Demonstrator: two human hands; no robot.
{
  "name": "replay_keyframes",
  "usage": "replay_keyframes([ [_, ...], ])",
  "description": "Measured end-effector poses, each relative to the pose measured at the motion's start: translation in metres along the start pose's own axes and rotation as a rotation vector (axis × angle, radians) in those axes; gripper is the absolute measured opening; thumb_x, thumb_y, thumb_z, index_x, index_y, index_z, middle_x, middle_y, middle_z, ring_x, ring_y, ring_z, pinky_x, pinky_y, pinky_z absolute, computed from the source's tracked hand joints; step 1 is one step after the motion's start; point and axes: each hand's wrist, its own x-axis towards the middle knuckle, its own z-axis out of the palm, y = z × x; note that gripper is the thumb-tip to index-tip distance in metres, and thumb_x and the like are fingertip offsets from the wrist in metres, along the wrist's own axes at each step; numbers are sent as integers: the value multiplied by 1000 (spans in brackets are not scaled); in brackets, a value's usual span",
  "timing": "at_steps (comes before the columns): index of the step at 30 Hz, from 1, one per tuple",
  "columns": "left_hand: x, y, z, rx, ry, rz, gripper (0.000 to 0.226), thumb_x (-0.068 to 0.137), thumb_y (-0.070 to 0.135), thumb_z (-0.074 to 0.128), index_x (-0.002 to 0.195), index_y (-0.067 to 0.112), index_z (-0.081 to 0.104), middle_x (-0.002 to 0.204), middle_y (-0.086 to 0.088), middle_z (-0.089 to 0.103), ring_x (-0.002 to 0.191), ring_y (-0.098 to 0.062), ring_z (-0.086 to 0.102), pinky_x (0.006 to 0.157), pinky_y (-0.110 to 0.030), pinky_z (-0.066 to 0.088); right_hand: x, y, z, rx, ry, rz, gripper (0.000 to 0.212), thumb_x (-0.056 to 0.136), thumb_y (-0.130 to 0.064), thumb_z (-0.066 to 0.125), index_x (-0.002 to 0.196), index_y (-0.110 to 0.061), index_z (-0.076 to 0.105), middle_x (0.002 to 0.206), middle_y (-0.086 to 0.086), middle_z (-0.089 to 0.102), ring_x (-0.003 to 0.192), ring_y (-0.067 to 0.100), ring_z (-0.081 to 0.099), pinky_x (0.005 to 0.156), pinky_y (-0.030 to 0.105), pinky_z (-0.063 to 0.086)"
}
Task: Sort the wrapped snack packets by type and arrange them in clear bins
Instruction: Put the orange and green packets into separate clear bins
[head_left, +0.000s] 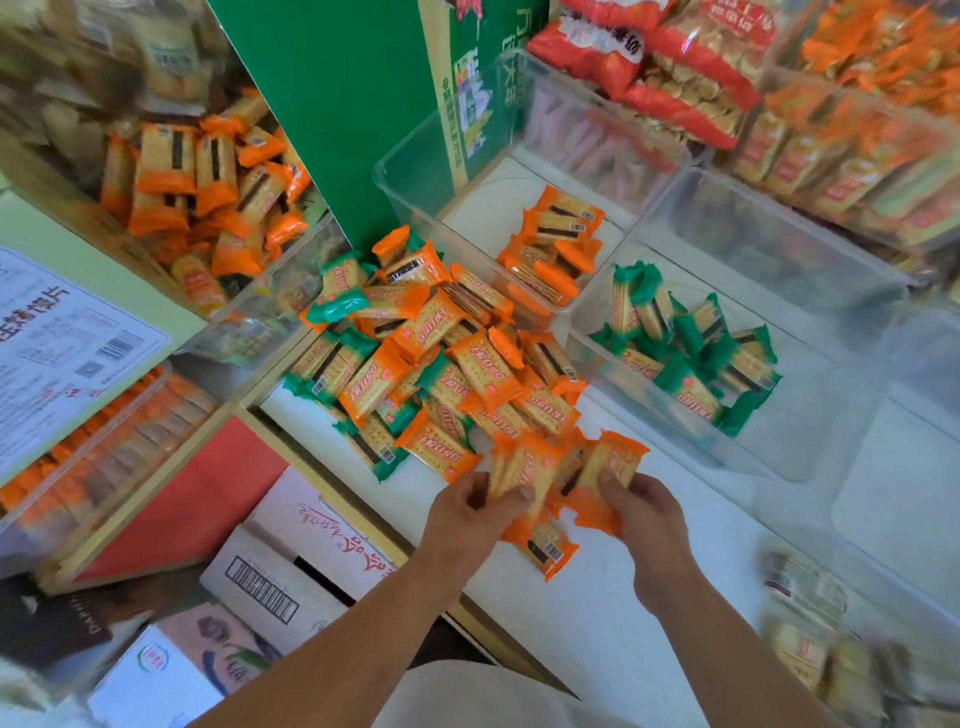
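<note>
Lying on the white worktop (571, 613), a mixed pile (431, 364) of orange-wrapped and green-wrapped snack packets is seen, just in front of a tall green carton (337, 104). At the near edge of the pile, a small bunch of orange packets (519, 467) is gripped by the left hand (475, 514), with the fingers curled around the lower ends. Just beside it, a single orange packet (610, 467) is pinched by the right hand (644, 517), the thumb being pressed on its front face. Below the two hands one more packet (545, 551) is seen, barcode side up; whether it is held or lies on the worktop cannot be told.

Behind the pile, toward the right, two clear bins are placed side by side. In the farther bin (387, 174) only sorted orange packets (550, 254) are collected, near its front wall. In the nearer bin (810, 415) only green packets (691, 358) are kept, loosely heaped. A third bin (779, 234) is placed behind the nearer one; its content cannot be made out. More bins (270, 312) filled with packets are seen at the left and at the far right, but they are blurred.
</note>
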Motion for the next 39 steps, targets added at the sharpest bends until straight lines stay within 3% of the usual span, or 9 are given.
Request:
replay_keyframes([
  [7,8,18,18,-40,6,-37,34,91,55,70,120,39,68,113,17,73,99,0,67,73,-13,48,33,-18,10,-48,-86,55,39,86,-38,80,115,-17,64,106,4,76,96,25,74,96,49,56],
  [11,14,25,23,-129,-82,-45,21,98,38,69,117,46,64,104,25,72,86,9,69,65,-6,50,30,-19,20,-8,-101,44,30,89,-38,78,112,-27,62,109,1,74,96,23,74,86,41,58],
  [15,15,25,30,-167,-97,-87,38,91,35,78,127,41,66,115,13,75,104,-10,73,88,-30,59,23,-22,21,53,-160,19,29,96,-36,69,124,-33,62,113,-3,73,101,18,72,80,35,56],
  [19,14,27,39,-218,-91,-78,39,92,28,76,130,33,67,121,6,74,112,-18,71,101,-45,56,19,-24,14,39,-309,47,29,99,-45,61,128,-42,60,118,-10,74,109,20,70,96,52,56],
  [21,10,30,44,-207,-115,-92,38,94,33,74,131,30,68,123,2,74,114,-22,71,103,-50,54,17,-28,8,34,-320,33,34,96,-46,65,130,-43,60,119,-8,74,108,21,71,96,52,56],
  [28,-27,54,49,-184,-188,-129,29,101,35,63,129,29,67,117,3,77,108,-19,73,101,-45,56,-23,-44,-19,25,-298,-76,36,94,-46,66,129,-40,62,117,-8,74,103,16,73,77,32,58],
  [32,-44,90,37,-239,-197,-66,20,100,31,64,117,31,75,115,0,77,107,-19,73,98,-44,55,-47,-68,-24,120,-255,-142,35,93,-37,68,129,-38,64,114,-4,75,99,23,75,83,50,61],
  [35,-44,122,27,-275,-133,1,22,96,33,71,119,30,73,116,-2,77,106,-21,74,97,-45,56,-58,-94,-16,180,-230,-207,44,94,-29,69,135,-43,58,115,0,74,98,27,75,80,53,62],
  [39,-21,190,16,-272,37,113,15,95,36,71,107,28,70,99,2,80,89,-16,76,71,-31,57,-59,-143,0,244,-150,-294,52,93,-24,71,137,-46,54,110,-1,76,92,26,76,74,51,63],
])
